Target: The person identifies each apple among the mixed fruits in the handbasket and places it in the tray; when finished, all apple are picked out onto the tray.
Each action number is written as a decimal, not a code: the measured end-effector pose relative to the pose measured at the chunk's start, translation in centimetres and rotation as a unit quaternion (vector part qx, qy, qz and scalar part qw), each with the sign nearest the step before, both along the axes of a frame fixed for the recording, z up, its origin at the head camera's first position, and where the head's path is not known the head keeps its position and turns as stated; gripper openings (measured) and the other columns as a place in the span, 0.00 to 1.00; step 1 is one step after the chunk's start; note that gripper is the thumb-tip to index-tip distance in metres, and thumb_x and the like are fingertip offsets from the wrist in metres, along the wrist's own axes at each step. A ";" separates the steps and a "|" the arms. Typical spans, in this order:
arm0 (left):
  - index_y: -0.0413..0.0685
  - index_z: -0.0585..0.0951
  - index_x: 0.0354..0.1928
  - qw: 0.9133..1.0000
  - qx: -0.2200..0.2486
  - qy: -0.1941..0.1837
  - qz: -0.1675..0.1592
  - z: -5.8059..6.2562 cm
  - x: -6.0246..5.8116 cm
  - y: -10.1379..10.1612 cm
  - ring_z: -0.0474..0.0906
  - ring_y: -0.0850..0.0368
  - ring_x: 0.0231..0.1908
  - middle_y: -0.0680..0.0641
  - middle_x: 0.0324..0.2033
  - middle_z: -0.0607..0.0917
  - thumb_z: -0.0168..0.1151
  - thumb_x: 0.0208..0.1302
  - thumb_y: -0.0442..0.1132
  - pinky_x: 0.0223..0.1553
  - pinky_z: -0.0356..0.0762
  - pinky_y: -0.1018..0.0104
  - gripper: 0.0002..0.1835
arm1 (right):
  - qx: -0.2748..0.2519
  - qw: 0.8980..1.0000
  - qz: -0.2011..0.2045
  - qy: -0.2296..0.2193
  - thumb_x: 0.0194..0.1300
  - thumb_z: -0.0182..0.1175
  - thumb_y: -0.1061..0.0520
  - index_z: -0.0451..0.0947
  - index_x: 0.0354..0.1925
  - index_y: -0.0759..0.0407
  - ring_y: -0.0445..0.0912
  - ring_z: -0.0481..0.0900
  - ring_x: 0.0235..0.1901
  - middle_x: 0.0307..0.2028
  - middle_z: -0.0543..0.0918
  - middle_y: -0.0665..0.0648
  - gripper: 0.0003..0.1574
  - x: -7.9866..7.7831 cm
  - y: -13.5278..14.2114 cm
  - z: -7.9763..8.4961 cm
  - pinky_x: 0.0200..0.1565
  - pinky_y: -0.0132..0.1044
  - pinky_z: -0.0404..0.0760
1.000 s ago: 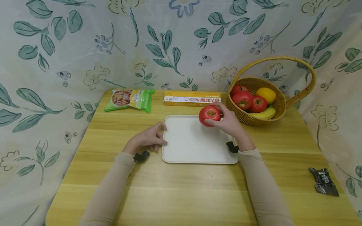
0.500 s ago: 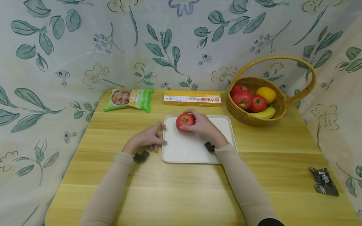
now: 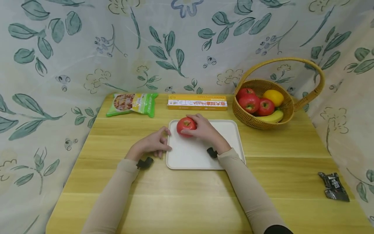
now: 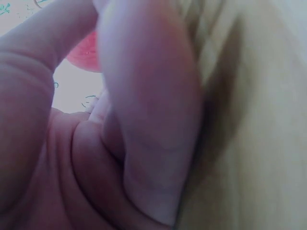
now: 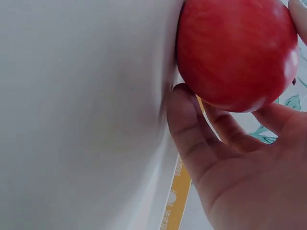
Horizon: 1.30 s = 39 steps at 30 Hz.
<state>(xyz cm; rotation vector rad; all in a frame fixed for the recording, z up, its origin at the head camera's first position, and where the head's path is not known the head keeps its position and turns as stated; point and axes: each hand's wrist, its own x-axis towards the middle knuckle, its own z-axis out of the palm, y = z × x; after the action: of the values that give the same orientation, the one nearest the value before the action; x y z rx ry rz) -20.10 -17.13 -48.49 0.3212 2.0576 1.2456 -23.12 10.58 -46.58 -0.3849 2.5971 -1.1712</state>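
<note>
A red apple (image 3: 185, 126) sits low over the far left part of the white tray (image 3: 204, 159), right at its surface in the right wrist view. My right hand (image 3: 204, 130) holds this apple (image 5: 237, 52) from the right, thumb and fingers around its sides. At the tray's left rim, my left hand (image 3: 150, 143) rests on the wooden table with loosely bent fingers. Its thumb and index fingertip lie apart along the rim. In the left wrist view its bent fingers (image 4: 148, 110) fill much of the picture, and part of the apple (image 4: 86, 55) shows behind them.
A wicker basket (image 3: 246, 118) with apples, a banana and a yellow fruit stands at the back right, its tall handle upright. A yellow pasta box (image 3: 197, 102) and a green food packet (image 3: 132, 104) lie along the back. A small black wrapper (image 3: 333, 187) lies far right.
My right hand has carried the apple leftward from the tray's far right part to its far left part, and lower. The left hand stays at the rim.
</note>
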 end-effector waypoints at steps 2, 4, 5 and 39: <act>0.52 0.62 0.65 1.000 0.000 0.002 -0.001 -0.1 0.0 0.0 0.79 0.56 0.16 0.47 0.25 0.84 0.74 0.67 0.42 0.20 0.76 0.67 0.34 | -0.004 1.000 0.003 -0.007 0.61 0.73 0.28 0.66 0.79 0.45 0.56 0.74 0.65 0.66 0.74 0.56 0.56 0.0 -0.1 0.0 0.66 0.58 0.81; 0.52 0.62 0.65 1.000 0.001 0.004 -0.001 -0.1 0.0 0.0 0.79 0.56 0.16 0.47 0.25 0.84 0.74 0.67 0.42 0.20 0.76 0.67 0.34 | -0.010 1.000 0.005 -0.009 0.61 0.73 0.29 0.65 0.79 0.46 0.55 0.74 0.66 0.68 0.74 0.56 0.57 0.0 -0.2 -0.1 0.68 0.57 0.80; 0.52 0.62 0.65 1.000 0.002 0.006 -0.002 -0.2 0.0 0.0 0.79 0.56 0.16 0.47 0.25 0.84 0.74 0.67 0.42 0.20 0.76 0.67 0.34 | -0.014 1.000 0.005 -0.010 0.61 0.73 0.29 0.64 0.80 0.45 0.55 0.74 0.67 0.69 0.74 0.56 0.57 0.0 -0.2 -0.1 0.68 0.57 0.79; 0.52 0.62 0.65 1.000 0.007 0.000 -0.001 -0.5 0.0 -0.1 0.79 0.55 0.17 0.46 0.25 0.85 0.75 0.67 0.42 0.20 0.76 0.67 0.35 | -0.053 0.951 -0.236 0.192 0.65 0.75 0.39 0.60 0.81 0.39 0.60 0.62 0.78 0.80 0.65 0.54 0.54 -0.3 18.3 6.3 0.76 0.67 0.65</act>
<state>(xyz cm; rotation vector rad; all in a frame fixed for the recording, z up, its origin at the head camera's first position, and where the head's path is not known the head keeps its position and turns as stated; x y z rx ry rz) -20.11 -17.21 -48.97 0.3286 2.0485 1.2583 -23.37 28.84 -40.24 0.0006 3.0837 -1.5204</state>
